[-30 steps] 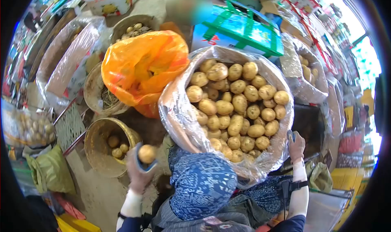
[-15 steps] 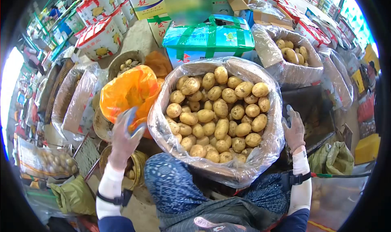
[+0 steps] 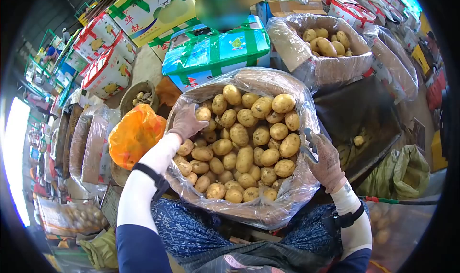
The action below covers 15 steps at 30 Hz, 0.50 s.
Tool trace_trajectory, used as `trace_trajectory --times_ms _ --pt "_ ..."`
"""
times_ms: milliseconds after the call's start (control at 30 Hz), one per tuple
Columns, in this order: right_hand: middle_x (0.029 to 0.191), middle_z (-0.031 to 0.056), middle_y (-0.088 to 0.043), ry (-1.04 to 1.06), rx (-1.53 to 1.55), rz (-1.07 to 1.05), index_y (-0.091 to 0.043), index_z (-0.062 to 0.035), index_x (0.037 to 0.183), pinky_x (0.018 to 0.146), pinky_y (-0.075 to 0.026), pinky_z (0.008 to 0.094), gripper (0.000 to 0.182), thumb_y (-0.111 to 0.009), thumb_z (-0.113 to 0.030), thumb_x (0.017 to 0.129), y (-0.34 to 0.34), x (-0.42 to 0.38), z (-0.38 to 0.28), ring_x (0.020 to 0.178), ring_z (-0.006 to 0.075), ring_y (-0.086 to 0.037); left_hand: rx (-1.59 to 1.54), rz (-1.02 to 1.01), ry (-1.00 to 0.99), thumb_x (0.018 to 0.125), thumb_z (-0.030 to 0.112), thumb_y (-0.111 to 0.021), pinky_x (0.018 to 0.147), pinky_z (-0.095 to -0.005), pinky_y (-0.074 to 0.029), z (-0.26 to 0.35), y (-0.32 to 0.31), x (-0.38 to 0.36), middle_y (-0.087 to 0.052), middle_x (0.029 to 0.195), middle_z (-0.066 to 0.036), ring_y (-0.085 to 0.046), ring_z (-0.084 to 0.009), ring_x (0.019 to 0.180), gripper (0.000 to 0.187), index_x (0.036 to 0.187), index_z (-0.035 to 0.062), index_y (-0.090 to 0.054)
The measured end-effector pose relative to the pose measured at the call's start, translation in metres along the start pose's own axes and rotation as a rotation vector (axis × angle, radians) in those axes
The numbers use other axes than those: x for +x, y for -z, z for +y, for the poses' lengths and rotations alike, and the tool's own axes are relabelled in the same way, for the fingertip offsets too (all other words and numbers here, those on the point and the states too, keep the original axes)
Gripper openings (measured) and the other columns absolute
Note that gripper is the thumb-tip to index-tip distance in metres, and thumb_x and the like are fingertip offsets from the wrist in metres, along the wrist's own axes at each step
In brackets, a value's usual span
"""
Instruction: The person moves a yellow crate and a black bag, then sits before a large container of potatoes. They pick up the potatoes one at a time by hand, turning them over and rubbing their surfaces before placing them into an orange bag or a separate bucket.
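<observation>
A big sack lined with clear plastic (image 3: 287, 196) sits in front of me on my lap, heaped with yellow potatoes (image 3: 249, 143). My left hand (image 3: 186, 122), in a grey glove, reaches in from the left. Its spread fingers lie on the potatoes at the sack's left edge, beside one potato (image 3: 203, 114). My right hand (image 3: 327, 160), also gloved with blue fingertips, grips the plastic rim on the sack's right side. Blue patterned cloth (image 3: 191, 225) covers my knees under the sack.
An orange plastic bag (image 3: 135, 135) lies left of the sack. Behind stand a green-and-blue carton (image 3: 215, 52), a second plastic-lined box of potatoes (image 3: 326, 45) and fruit cartons (image 3: 108, 67). A dark crate (image 3: 364, 119) and a green sack (image 3: 405, 170) are on the right.
My left hand held a potato over a brass basket, then rose empty, and now rests on the potatoes in the sack. My view has tilted upward. The right hand stayed at the rim.
</observation>
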State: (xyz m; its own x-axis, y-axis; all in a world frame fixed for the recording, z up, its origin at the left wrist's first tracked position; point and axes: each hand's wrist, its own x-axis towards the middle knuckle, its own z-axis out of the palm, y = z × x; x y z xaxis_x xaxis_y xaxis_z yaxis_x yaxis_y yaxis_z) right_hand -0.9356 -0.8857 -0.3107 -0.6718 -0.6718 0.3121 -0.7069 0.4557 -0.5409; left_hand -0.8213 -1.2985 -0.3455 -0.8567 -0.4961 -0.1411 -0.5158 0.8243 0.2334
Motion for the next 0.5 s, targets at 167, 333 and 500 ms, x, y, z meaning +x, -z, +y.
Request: trace_trajectory --times_ms 167,333,500 --pt "0.102 0.0188 -0.061 0.128 0.023 0.076 -0.055 -0.0037 0.119 0.079 -0.050 0.0421 0.039 -0.068 -0.015 0.083 0.007 -0.002 -0.010 0.092 0.0367 -0.061 -1.697 -0.539 0.189 0.088 0.036 -0.063 0.078 -0.0333 -0.054 0.029 0.024 -0.065 -0.063 0.113 -0.018 -0.065 -0.0231 0.094 0.054 0.129 0.0028 -0.051" --pt "0.097 0.0164 -0.061 0.138 0.126 -0.001 -0.056 -0.0054 0.120 0.077 -0.050 0.0421 0.037 -0.065 -0.017 0.086 0.004 -0.004 -0.029 0.089 0.0349 -0.061 -2.012 -0.899 0.213 0.090 0.052 -0.051 0.067 -0.0383 -0.058 0.058 0.038 -0.124 -0.060 0.113 -0.028 -0.067 -0.0334 0.083 0.065 0.131 0.0012 -0.048" --pt "0.094 0.0160 -0.061 0.204 0.128 -0.075 -0.056 -0.0073 0.121 0.076 -0.050 0.0430 0.037 -0.064 -0.019 0.087 -0.004 -0.008 -0.045 0.087 0.0345 -0.061 -2.270 -0.997 0.136 0.090 0.051 -0.051 0.071 -0.0408 -0.058 0.079 0.026 -0.169 -0.058 0.116 -0.033 -0.068 -0.0384 0.090 0.067 0.133 0.0001 -0.047"
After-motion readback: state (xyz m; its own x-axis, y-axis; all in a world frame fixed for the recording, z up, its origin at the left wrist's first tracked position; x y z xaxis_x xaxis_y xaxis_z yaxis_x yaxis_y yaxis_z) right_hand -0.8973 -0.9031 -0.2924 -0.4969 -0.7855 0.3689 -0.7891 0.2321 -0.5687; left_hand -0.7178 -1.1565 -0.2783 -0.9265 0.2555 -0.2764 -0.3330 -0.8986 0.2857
